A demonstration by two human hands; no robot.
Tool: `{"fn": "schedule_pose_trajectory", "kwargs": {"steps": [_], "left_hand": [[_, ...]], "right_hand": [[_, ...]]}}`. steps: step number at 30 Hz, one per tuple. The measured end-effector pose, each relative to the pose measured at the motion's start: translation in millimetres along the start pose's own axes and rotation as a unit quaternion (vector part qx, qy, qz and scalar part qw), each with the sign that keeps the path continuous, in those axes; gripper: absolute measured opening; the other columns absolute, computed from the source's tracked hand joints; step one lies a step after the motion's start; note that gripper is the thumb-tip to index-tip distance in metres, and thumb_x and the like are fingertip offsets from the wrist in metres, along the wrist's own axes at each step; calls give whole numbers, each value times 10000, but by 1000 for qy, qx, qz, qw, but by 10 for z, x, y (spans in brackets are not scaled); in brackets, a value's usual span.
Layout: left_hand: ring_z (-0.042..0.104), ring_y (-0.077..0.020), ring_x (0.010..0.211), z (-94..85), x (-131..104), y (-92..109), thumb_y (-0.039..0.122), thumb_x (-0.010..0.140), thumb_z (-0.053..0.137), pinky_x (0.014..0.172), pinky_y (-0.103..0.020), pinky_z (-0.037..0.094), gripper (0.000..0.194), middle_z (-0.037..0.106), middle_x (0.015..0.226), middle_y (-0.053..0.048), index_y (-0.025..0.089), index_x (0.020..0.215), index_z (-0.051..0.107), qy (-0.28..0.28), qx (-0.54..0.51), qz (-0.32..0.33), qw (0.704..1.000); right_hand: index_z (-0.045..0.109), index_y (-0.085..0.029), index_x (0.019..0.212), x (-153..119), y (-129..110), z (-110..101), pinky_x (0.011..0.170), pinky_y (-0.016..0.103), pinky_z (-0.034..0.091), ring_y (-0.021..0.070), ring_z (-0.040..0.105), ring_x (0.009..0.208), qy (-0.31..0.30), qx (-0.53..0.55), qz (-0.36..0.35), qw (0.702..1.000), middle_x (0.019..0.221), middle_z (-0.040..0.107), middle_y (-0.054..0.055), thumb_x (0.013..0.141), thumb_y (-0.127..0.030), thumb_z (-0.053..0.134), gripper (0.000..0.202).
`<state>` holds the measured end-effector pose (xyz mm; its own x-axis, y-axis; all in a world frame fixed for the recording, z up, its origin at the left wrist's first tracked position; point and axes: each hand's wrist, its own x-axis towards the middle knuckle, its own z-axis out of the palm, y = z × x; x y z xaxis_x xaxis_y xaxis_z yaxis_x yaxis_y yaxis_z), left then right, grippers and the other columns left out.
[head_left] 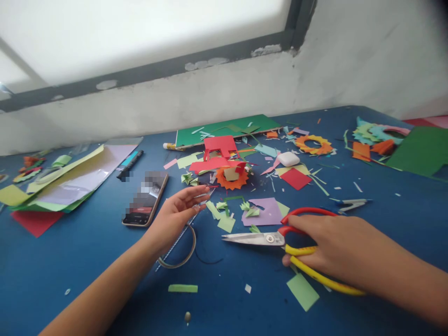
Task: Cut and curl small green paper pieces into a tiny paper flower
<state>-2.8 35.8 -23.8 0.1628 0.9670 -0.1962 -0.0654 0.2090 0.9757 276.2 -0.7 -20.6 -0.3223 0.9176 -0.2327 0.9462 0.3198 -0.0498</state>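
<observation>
My right hand [336, 249] grips a pair of scissors [259, 239] by their red and yellow handles. The metal blades look closed and point left above the blue table [252, 310]. My left hand [182, 205] is held palm inward, its fingers stretched out and the thumb apart, with nothing plainly in it. Beneath it lie a tape ring [191, 252] and a thin patterned strip [175, 247]. Just past its fingertips sits an orange pleated paper ring [231, 184]. Between the hands are a purple paper piece [268, 212] and small light green cut pieces [227, 223].
A phone [147, 198] and a marker-like pen [131, 163] lie at left beside stacked coloured paper [80, 175]. Behind are a green board [224, 128], red paper cut-outs [220, 147], a white case [288, 159] and another pleated ring [313, 144]. Blue-handled snips [352, 204] lie right.
</observation>
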Motion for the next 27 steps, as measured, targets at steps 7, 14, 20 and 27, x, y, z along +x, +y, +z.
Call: {"fn": "schedule_pose_trajectory", "kwargs": {"steps": [7,14,20,27], "left_hand": [[498,-195,1229,11,-21,16,79,756,633,1007,-298,402,356,600,1273,-29,221,1082,635,-17,-8,18,1000],[404,-269,1296,193,-170,44,30,694,591,900,-336,481,474,485,1390,-22,268,1101,642,-20,-80,0,997],[280,-325,1356,558,-544,-178,309,776,624,923,-424,452,471,369,1476,-17,332,1243,565,-178,-223,-60,956],[301,-306,1337,648,-650,-173,406,832,554,938,-412,422,454,484,1385,-38,320,1277,543,-218,-263,-36,939]], "right_hand": [[643,-238,959,37,13,-46,542,390,482,346,678,719,-5,13,36,999,862,725,81,692,-546,631,408],[523,-207,835,39,3,-122,452,267,376,165,537,502,22,265,30,964,611,596,4,766,-538,539,338],[469,-206,815,-62,-378,-61,497,208,407,107,506,569,2,507,-23,862,722,593,-22,754,-281,596,159],[421,-208,759,-84,-543,68,522,211,375,106,481,583,-38,485,-51,872,695,579,-36,748,-207,584,164]]}}
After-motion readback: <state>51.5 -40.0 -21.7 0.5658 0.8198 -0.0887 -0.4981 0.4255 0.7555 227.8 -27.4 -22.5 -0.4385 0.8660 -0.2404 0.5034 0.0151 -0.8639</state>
